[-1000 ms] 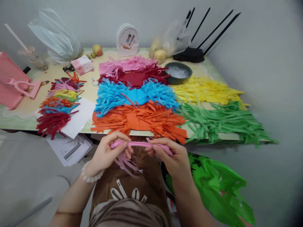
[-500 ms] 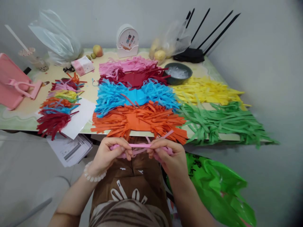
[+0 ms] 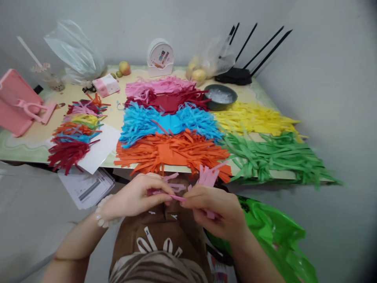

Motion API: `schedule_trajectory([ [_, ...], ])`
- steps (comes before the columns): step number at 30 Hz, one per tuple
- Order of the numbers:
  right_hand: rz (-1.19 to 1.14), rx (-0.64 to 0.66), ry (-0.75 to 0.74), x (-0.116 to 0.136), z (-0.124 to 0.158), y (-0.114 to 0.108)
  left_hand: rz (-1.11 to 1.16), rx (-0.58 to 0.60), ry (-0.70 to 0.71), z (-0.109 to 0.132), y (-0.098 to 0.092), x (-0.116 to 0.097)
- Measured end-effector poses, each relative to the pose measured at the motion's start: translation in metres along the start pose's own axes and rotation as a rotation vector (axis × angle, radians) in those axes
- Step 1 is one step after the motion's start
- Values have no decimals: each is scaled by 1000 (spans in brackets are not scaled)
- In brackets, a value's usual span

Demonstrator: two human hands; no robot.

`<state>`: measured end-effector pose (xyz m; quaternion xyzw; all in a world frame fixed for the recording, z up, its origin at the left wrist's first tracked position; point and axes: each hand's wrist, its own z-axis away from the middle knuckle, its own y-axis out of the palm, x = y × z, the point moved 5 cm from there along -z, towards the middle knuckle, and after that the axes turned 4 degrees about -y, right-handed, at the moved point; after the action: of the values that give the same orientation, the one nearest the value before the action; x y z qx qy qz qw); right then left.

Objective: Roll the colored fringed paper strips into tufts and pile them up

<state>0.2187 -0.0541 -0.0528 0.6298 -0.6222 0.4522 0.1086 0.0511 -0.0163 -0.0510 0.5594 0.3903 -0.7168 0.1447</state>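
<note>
Pink paper strips (image 3: 207,177) are pinched between both hands over my lap, in front of the table edge. My left hand (image 3: 147,195), with a white bead bracelet (image 3: 101,212) at the wrist, grips one end of a twisted pink piece. My right hand (image 3: 216,208) holds the other end, and a fringe of pink fans up above its fingers. Just beyond lies an orange fringed paper piece (image 3: 171,153), with blue (image 3: 171,122), dark red (image 3: 167,102) and pink (image 3: 165,84) ones behind it. Yellow (image 3: 256,118) and green (image 3: 277,155) fringes lie at the right.
Small multicoloured tassels (image 3: 70,151) lie at the left by white paper (image 3: 103,147). A pink stand (image 3: 20,104), a dark bowl (image 3: 220,97), a black router (image 3: 234,76) and fruit (image 3: 124,68) are farther back. A green bag (image 3: 273,239) hangs low at the right.
The pink strip between my hands has gone from level to slanted and looks shorter. More pink fringe shows above my right hand. Both hands have moved slightly down, and the view has shifted a little.
</note>
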Motion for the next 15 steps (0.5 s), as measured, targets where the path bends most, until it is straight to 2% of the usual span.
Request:
schedule_trajectory([
  [2,59,18,-44,2,3,-3,-45,-42,-3,1,-2,3],
  [4,62,49,-23,1,4,-7,-187,-103,42,5,-5,3],
  [6,-13,94,112,-5,2,-10,-410,-196,181,9,-7,-1],
  [8,-143,113,300,-14,-2,-9,-638,-289,378,17,-7,-5],
  [11,-380,162,509,-25,-10,7,-823,-390,614,30,-4,-3],
  [13,-564,212,609,-30,-13,26,-843,-417,644,36,-5,5],
  [15,-723,176,696,-35,-13,41,-856,-439,587,37,-7,15],
])
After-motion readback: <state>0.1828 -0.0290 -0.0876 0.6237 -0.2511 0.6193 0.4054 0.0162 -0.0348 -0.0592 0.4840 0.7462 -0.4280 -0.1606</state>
